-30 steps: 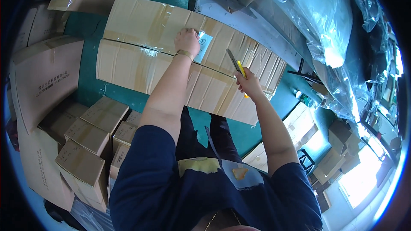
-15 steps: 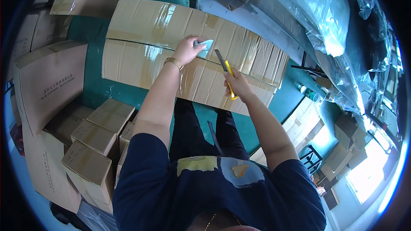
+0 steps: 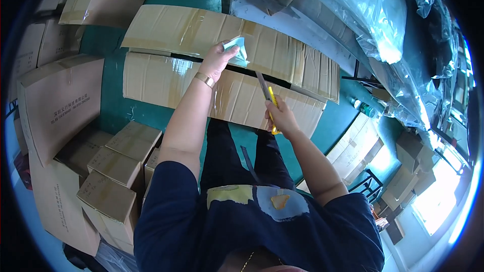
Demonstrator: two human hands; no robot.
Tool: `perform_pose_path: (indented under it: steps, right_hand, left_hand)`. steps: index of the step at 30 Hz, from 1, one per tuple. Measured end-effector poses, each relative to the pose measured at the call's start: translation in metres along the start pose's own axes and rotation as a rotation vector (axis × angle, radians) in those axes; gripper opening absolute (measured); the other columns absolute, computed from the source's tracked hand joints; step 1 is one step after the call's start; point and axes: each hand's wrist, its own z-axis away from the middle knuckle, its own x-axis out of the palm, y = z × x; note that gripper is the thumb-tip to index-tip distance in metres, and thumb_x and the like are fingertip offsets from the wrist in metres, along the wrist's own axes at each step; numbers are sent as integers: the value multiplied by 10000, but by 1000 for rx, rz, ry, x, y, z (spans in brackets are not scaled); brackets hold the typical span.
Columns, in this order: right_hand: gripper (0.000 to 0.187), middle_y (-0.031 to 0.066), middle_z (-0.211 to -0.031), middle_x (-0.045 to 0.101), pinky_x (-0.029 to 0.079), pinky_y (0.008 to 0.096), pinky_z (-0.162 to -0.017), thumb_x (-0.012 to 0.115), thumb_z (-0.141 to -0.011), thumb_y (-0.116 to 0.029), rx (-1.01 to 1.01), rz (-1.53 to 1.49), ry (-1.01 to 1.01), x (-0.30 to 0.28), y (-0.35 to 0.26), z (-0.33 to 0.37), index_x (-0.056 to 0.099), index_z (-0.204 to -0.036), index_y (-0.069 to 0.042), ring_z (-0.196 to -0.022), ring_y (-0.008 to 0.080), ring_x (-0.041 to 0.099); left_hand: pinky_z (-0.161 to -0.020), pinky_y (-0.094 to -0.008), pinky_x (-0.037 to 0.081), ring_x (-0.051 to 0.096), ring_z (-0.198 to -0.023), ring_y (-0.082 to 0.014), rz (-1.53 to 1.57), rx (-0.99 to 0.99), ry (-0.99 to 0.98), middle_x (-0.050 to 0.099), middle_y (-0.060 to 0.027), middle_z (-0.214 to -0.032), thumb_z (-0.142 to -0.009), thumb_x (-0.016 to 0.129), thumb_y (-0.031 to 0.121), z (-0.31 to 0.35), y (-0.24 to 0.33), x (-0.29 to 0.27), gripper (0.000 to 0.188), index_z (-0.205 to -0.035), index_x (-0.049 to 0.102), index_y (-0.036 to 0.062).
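A long cardboard box [image 3: 166, 80] lies crosswise before me, with a dark gap between its near and far top flaps. My left hand [image 3: 215, 63] is closed on a pale blue folded piece [image 3: 241, 56], paper or thin film, at the edge of the far flap [image 3: 176, 29]. Whether the fingers also grip that flap, I cannot tell. In my closed right hand [image 3: 283, 115] is a yellow utility knife [image 3: 273, 99], blade out and pointing away from me over the gap. Shiny clear tape shows on the flaps.
Small cardboard boxes [image 3: 108, 194] are stacked at the lower left, beside a tall carton [image 3: 65, 100]. Clear plastic sheeting [image 3: 373, 20] hangs over the far right. Flattened cardboard [image 3: 355, 143] lies on the green floor [image 3: 113, 106] at the right, near a plastic bottle [image 3: 364, 108].
The seam between the flaps has widened into a dark gap, the far flap now raised. The pale blue piece shows larger in my left hand. My right hand and knife have shifted slightly nearer to me.
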Motion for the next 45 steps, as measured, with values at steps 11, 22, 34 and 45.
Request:
perform_pose_path:
  steps: [11,22,34,45]
  right_hand:
    - [298,45,-640,523,444,265,-409,456,-926,-279,-40,-228,-29,14,-12,-6,463,-1093,-32,-429,129,508]
    - [328,84,-632,555,468,297,-425,468,-909,-293,38,116,-161,27,19,-3,425,-1030,9,-441,173,557]
    - [339,84,-684,555,465,295,-448,470,-909,-326,-32,-205,-86,58,-36,-76,464,-1019,-6,-498,147,552]
    - [368,51,-585,514,439,272,-420,471,-900,-362,55,67,-362,51,46,-31,508,-1075,-41,-439,132,505]
  left_hand:
    - [-802,-226,425,551,-850,-86,-196,-72,-53,601,-11,-917,-831,638,210,2,4,1,238,-995,572,51]
    - [-803,-337,431,563,-812,-187,469,-73,134,590,-51,-821,-827,620,167,4,-5,-42,185,-975,563,73]
    - [-824,-329,403,527,-807,-191,171,-57,115,529,-65,-762,-828,489,187,15,27,-42,125,-846,487,63]
    - [-714,-281,425,482,-697,-117,-107,129,-72,496,-15,-704,-853,518,226,-3,129,14,143,-847,496,85]
